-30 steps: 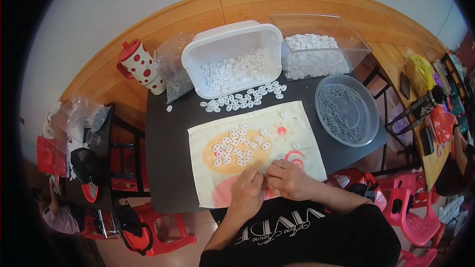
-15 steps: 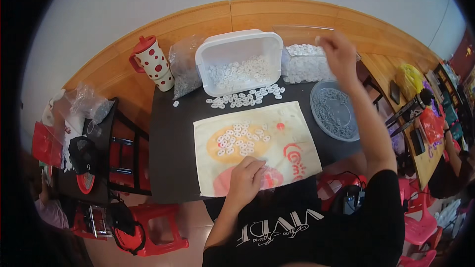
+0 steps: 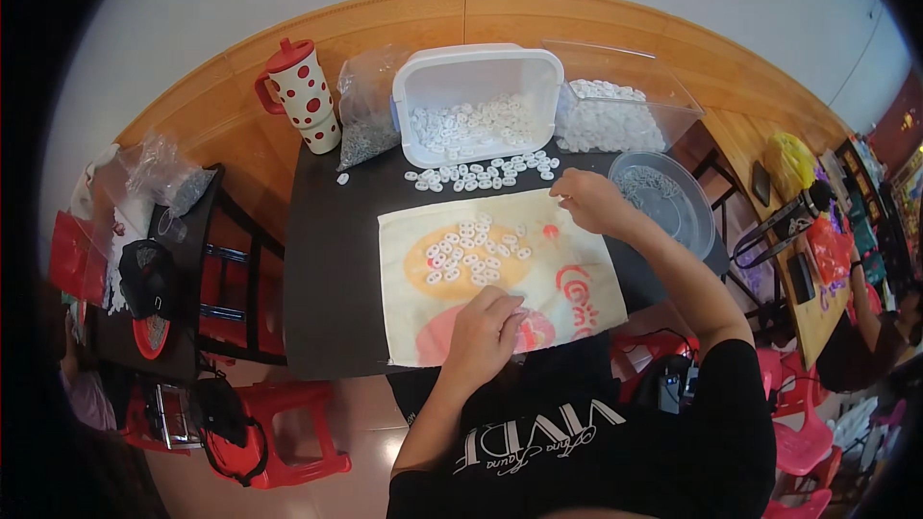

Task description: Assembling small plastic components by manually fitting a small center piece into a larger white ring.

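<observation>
My left hand rests at the near edge of a cream printed cloth, thumb and fingers pinched; a small pale bit shows at the fingertips, its kind unclear. Over the cloth's far right corner is my right hand, also pinched, with whatever it holds too small to make out. Loose white oval pieces with two holes lie on the cloth. More white oval pieces are strewn in front of a tipped white tub, which holds many others. To the right, a round clear basin contains small grey metal pieces.
A clear box of white pieces stands at the back right. A bag of grey metal pieces and a red-dotted tumbler stand at the back left. Side tables flank the black table; a red stool stands at the lower left.
My right hand has come down and left, from in front of the clear box to the cloth's far right corner. The left hand stays at the cloth's near edge. The view has shifted slightly.
</observation>
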Demonstrator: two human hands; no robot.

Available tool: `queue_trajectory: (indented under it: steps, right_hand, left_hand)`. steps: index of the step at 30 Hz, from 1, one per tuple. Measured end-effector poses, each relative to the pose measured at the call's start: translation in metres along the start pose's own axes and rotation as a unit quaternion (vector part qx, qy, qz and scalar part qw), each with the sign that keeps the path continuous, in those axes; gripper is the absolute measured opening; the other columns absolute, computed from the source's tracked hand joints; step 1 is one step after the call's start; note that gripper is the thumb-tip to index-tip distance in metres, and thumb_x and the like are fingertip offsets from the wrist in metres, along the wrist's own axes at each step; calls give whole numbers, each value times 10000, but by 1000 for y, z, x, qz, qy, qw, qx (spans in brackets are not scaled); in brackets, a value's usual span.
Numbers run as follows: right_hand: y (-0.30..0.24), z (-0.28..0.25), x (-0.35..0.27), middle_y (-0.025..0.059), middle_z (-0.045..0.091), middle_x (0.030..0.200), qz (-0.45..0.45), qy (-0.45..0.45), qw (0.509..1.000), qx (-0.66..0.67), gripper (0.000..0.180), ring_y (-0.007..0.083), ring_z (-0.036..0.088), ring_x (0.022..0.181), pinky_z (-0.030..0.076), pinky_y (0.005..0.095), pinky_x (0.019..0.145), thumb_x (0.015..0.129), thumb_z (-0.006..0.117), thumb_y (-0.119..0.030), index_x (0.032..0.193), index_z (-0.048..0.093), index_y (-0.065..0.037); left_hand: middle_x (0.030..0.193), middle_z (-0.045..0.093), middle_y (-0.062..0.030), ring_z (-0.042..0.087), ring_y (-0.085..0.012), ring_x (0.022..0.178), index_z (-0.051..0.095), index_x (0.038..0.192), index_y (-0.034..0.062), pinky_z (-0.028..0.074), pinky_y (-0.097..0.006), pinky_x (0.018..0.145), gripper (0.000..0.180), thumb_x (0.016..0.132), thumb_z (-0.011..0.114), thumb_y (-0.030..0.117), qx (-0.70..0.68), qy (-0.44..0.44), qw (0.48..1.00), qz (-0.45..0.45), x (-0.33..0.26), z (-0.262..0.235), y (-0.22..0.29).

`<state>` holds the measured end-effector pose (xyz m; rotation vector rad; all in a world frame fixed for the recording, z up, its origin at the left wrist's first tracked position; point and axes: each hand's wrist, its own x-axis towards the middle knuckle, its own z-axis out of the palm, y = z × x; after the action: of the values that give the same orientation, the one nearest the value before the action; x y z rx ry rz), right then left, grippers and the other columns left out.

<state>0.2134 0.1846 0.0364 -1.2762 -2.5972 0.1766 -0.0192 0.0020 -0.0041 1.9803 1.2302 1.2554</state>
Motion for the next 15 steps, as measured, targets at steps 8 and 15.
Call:
queue_trajectory:
  steps: [8,15]
  right_hand:
    - [-7,10,-2,147,624,907,0,21,1000,1,124,352,636,894,512,437,760,781,701,-64,901,671,-60]
    - [-53,25,-59,119,579,838,-171,111,971,127,124,320,586,774,469,408,653,704,667,-74,768,568,-40]
  left_hand:
    - [896,628,-147,636,-310,759,679,978,-30,505,-352,667,176,806,675,7,3,-5,1000,0,-1,1,-2]
    - [875,596,-161,609,-347,786,662,954,-16,493,-403,675,143,816,672,19,-35,9,999,-20,1,1,1]
